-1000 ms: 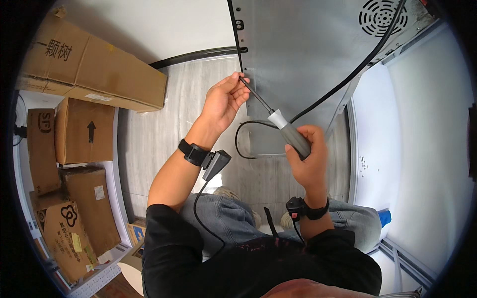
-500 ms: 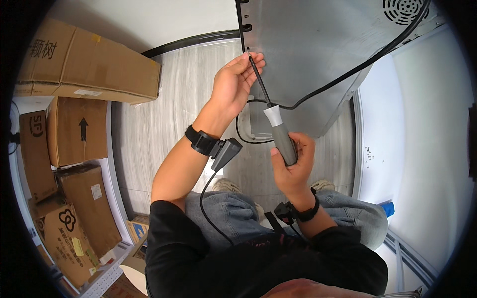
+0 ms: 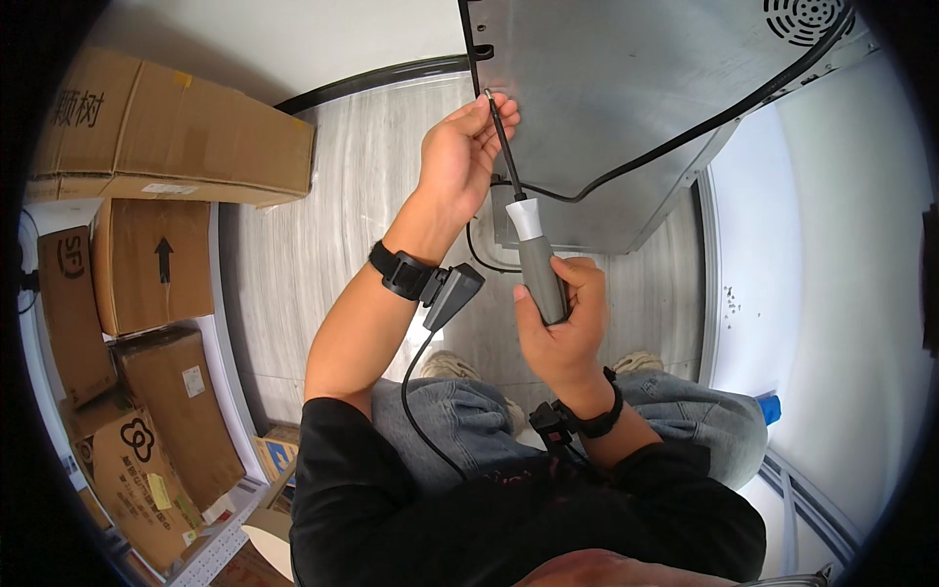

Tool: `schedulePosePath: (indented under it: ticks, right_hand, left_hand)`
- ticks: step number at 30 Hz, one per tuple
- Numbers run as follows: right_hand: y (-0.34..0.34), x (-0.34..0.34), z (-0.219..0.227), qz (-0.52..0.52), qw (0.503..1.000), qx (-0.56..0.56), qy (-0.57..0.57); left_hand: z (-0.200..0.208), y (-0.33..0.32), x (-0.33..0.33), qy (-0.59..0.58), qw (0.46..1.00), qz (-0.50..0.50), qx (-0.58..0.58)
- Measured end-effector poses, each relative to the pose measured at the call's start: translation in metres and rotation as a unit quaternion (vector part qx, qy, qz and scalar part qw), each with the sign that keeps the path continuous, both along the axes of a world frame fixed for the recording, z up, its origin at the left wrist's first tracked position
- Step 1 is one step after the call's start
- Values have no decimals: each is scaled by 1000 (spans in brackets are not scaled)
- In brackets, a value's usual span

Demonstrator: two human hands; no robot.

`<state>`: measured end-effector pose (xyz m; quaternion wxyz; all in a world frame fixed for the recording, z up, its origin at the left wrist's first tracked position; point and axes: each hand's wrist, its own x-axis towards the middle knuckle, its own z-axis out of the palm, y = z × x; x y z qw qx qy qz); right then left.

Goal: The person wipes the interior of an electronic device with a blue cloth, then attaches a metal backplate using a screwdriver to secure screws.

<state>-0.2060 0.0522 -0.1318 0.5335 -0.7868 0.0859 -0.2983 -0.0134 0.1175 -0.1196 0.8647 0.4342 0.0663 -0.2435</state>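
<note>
My right hand (image 3: pixel 567 323) wraps round the grey grip of a screwdriver (image 3: pixel 540 264) with a white collar and a long dark shaft. The shaft points away from me, leaning slightly left. At its far end, my left hand (image 3: pixel 462 152) has thumb and forefinger closed about the tip, the other fingers curled behind the shaft. A small bright bit shows there, too small to tell whether it is the tip or a screw. The tip lies beside the left edge of a large grey metal casing (image 3: pixel 606 108), which has small holes along that edge.
A black cable (image 3: pixel 675 155) runs across the casing and loops near the floor. A round vent (image 3: pixel 810 18) sits at its upper right. Cardboard boxes (image 3: pixel 210 132) stand at left, several on a white shelf. A white panel (image 3: pixel 743 245) rises at right. Wrist straps carry small devices, one corded (image 3: pixel 455 293).
The screwdriver's handle and my right hand have swung left and slightly up, so the shaft stands straighter. My left fingers remain at the tip. The casing appears slightly shifted in view.
</note>
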Motion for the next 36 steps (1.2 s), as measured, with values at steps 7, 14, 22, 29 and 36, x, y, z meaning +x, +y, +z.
schedulePosePath:
  ticks: [7, 14, 22, 29, 36]
  right_hand:
    - [2, 3, 7, -7, 1000, 13, 22]
    - [15, 4, 9, -2, 997, 73, 31]
    - [32, -2, 15, 33, 956, 262, 128]
    - [36, -7, -1, -5, 999, 21, 45]
    - [35, -9, -20, -15, 999, 33, 14]
  left_hand:
    - [3, 0, 1, 4, 1000, 8, -5]
    - [3, 3, 2, -14, 1000, -6, 10]
    - [5, 8, 3, -58, 996, -48, 47]
    - [5, 8, 10, -38, 996, -56, 63]
    - [9, 11, 4, -56, 995, -62, 54]
